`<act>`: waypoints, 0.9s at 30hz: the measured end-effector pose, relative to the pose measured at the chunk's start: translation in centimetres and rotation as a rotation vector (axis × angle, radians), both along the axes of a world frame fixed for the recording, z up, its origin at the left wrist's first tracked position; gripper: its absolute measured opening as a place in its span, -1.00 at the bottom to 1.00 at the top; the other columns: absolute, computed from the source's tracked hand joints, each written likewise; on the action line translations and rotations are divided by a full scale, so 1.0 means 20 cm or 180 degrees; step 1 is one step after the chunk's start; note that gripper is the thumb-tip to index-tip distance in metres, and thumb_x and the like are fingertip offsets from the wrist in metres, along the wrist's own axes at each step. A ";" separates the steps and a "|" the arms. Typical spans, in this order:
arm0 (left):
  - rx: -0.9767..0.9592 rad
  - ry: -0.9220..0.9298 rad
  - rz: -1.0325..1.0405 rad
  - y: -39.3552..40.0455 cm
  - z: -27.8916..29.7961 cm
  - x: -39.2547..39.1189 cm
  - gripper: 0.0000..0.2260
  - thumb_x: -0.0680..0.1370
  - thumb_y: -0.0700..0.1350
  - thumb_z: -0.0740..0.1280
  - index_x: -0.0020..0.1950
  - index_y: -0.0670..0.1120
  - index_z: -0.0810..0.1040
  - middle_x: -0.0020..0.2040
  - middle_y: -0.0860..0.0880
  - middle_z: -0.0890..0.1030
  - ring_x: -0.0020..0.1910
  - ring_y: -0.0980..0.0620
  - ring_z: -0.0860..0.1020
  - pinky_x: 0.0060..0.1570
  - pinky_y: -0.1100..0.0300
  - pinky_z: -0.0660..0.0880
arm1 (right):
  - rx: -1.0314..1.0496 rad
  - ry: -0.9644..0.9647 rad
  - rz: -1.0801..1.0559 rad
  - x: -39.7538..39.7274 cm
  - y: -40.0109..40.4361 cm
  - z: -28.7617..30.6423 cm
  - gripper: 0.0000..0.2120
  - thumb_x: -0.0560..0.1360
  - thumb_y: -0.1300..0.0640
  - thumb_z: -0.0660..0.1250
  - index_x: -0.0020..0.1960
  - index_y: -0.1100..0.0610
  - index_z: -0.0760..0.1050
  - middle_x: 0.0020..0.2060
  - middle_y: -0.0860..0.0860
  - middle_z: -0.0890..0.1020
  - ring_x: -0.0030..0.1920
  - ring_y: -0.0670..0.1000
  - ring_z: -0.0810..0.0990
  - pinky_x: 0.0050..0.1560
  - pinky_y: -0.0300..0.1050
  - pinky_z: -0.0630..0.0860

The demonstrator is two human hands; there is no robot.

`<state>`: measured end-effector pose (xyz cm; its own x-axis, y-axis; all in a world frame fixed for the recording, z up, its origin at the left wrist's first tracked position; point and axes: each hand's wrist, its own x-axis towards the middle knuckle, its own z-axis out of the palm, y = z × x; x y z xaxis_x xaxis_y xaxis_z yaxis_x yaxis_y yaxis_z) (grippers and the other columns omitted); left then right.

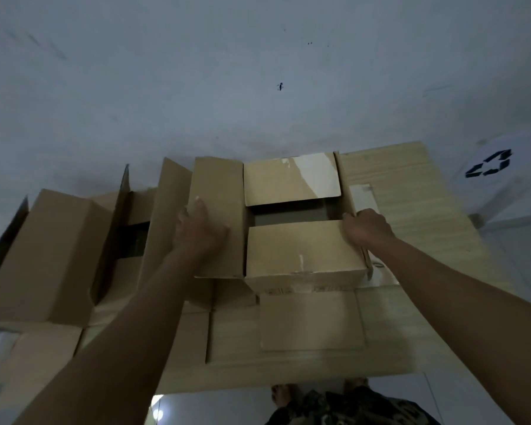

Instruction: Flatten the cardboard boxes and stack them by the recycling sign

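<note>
At far left an open cardboard box (59, 256) lies tipped on flattened cardboard (313, 363) spread over the floor. The left hand (198, 230) presses flat, fingers straight, on the left flap of the middle box (304, 253); the right hand (365, 228) grips its right edge. The recycling sign (489, 165) sits far right.
</note>
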<state>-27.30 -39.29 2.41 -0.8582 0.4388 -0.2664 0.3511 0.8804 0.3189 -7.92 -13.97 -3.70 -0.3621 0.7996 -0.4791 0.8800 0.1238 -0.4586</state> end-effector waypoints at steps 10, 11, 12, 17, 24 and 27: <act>0.0321 -0.0668 0.0497 0.24 -0.29 0.11 -0.49 0.65 0.14 0.13 0.37 -0.26 0.44 0.32 -0.27 0.50 0.28 -0.25 0.47 0.16 0.05 0.41 | 0.0067 0.0018 0.0038 0.04 0.04 -0.03 -0.46 0.56 -0.24 0.20 0.25 0.18 0.55 0.20 0.17 0.60 0.16 0.21 0.58 0.11 -0.01 0.52; 0.0342 -0.0671 0.0477 0.24 -0.29 0.10 -0.52 0.66 0.10 0.12 0.34 -0.26 0.46 0.27 -0.26 0.53 0.24 -0.25 0.50 0.11 0.06 0.43 | 0.0110 0.0010 0.0057 0.04 0.04 -0.01 -0.48 0.56 -0.23 0.21 0.25 0.18 0.54 0.19 0.16 0.60 0.16 0.21 0.58 0.11 -0.01 0.52; 0.0343 -0.0645 0.0446 0.24 -0.29 0.10 -0.53 0.66 0.09 0.12 0.33 -0.26 0.48 0.25 -0.26 0.55 0.20 -0.24 0.52 0.09 0.05 0.44 | 0.0261 -0.0003 0.0107 0.05 0.03 0.00 -0.51 0.56 -0.21 0.23 0.25 0.17 0.52 0.21 0.16 0.58 0.18 0.21 0.57 0.11 0.00 0.51; 0.0181 -0.0001 -0.0086 0.23 -0.28 0.02 -0.51 0.62 0.10 0.21 0.43 -0.18 0.33 0.35 -0.23 0.45 0.28 -0.23 0.46 0.15 -0.01 0.44 | 0.2353 0.0730 0.1287 0.02 -0.05 0.04 -0.46 0.51 0.05 0.33 0.44 0.18 0.36 0.43 0.18 0.38 0.43 0.21 0.33 0.37 0.19 0.29; 0.0049 0.1167 -0.1880 0.41 -0.25 -0.16 -0.30 0.51 0.12 0.37 0.56 -0.03 0.19 0.57 -0.15 0.16 0.56 -0.15 0.08 0.45 -0.16 0.14 | 0.1090 -0.0077 0.1923 -0.18 -0.24 0.11 -0.49 0.66 -0.15 -0.05 0.27 0.08 0.56 0.21 0.16 0.60 0.23 0.19 0.53 0.32 0.12 0.29; -0.0233 0.1111 -0.2292 0.49 -0.26 -0.23 -0.28 0.52 0.16 0.35 0.59 0.03 0.11 0.60 -0.09 0.07 0.58 -0.11 0.02 0.49 -0.13 0.08 | 0.1160 -0.0051 0.1765 -0.19 -0.25 0.18 -0.46 0.66 -0.17 -0.08 0.21 0.09 0.58 0.09 0.19 0.62 0.04 0.21 0.59 0.03 0.04 0.40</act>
